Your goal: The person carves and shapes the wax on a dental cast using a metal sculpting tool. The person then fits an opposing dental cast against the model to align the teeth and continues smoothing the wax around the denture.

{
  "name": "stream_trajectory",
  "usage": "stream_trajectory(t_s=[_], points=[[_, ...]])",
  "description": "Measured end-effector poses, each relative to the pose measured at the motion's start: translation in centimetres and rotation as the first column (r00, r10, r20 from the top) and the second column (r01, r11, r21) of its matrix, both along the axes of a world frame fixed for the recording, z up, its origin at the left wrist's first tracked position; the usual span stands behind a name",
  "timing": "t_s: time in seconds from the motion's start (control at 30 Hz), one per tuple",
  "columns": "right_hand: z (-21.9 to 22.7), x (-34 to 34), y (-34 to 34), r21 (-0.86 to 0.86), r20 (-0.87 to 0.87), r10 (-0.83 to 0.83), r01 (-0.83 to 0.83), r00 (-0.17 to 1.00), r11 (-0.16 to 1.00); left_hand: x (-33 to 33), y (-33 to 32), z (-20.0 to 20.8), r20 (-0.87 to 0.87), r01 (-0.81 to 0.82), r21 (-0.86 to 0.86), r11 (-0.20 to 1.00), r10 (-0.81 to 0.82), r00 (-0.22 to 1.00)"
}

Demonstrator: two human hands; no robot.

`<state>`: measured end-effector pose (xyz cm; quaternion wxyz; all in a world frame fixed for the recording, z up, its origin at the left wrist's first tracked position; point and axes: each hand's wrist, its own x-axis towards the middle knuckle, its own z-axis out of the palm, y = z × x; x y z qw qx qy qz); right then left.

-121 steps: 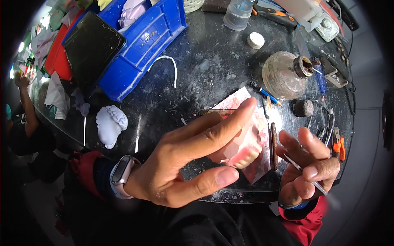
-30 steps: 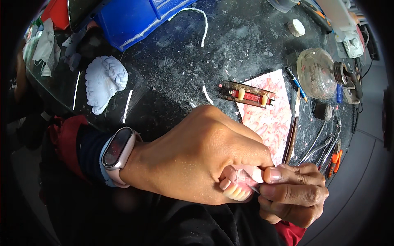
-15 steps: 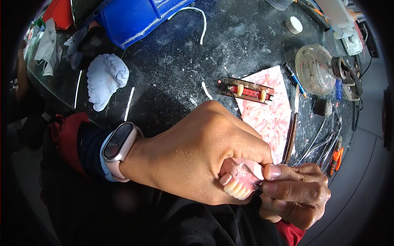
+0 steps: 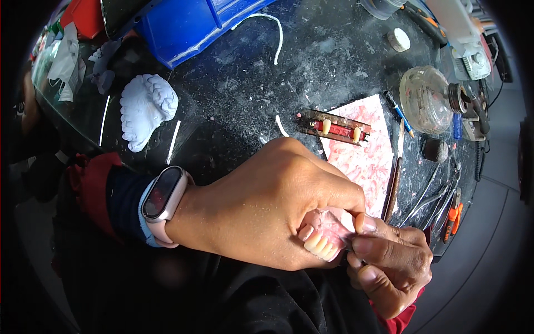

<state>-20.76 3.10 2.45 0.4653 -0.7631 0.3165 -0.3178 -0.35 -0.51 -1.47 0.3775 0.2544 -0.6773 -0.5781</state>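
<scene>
My left hand (image 4: 267, 203), with a pink-banded watch (image 4: 165, 195) at the wrist, is wrapped round a pink denture (image 4: 329, 227) on what may be a pale cast. Its cream front teeth (image 4: 319, 245) face toward me, and much of it is hidden in my palm. Close against its right side, my right hand (image 4: 392, 264) pinches a thin dark tool (image 4: 347, 240). Only a short piece of this tool shows by the pink gum; the rest is covered by my fingers.
Beyond my hands, a rack with two loose teeth (image 4: 336, 129) overlaps a pink-stained paper (image 4: 359, 170). A brown-handled knife (image 4: 395, 189) and several metal tools (image 4: 431, 195) lie right, near a glass jar (image 4: 425, 100). A white dental cast (image 4: 146, 111) and blue bin (image 4: 189, 28) are left.
My right hand has shifted slightly left and its thumb and fingers have changed angle. The denture has tilted and risen a little in my left hand.
</scene>
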Motion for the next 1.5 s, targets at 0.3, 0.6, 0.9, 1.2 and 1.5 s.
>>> stream_trajectory(t_s=[0.3,0.6,0.9,1.2,1.5], points=[[-0.1,0.2,0.3,0.176,0.056,-0.042,0.031,0.998,0.984,0.1,0.2,0.2,0.004,-0.021,0.013,1.0,0.021,1.0],[0.3,-0.2,1.1,0.323,0.125,-0.187,0.138,0.974,0.936,0.2,0.3,0.1,0.034,-0.02,-0.043,0.999,0.021,0.999],[-3.4,0.8,-2.1,-0.379,0.371,0.114,0.038,0.921,0.924,0.1,0.2,0.0,-0.01,-0.088,-0.102,0.991,0.087,0.996],[-2.1,0.6,-3.0,-0.413,0.129,0.199,-0.13,0.972,0.901,0.2,0.3,-0.6,0.126,-0.128,-0.36,0.924,0.184,0.975],[-2.6,1.6,-1.9,-0.437,0.19,0.024,0.062,0.981,0.897,0.3,0.3,-0.4,0.161,-0.091,-0.321,0.943,0.149,0.976]])
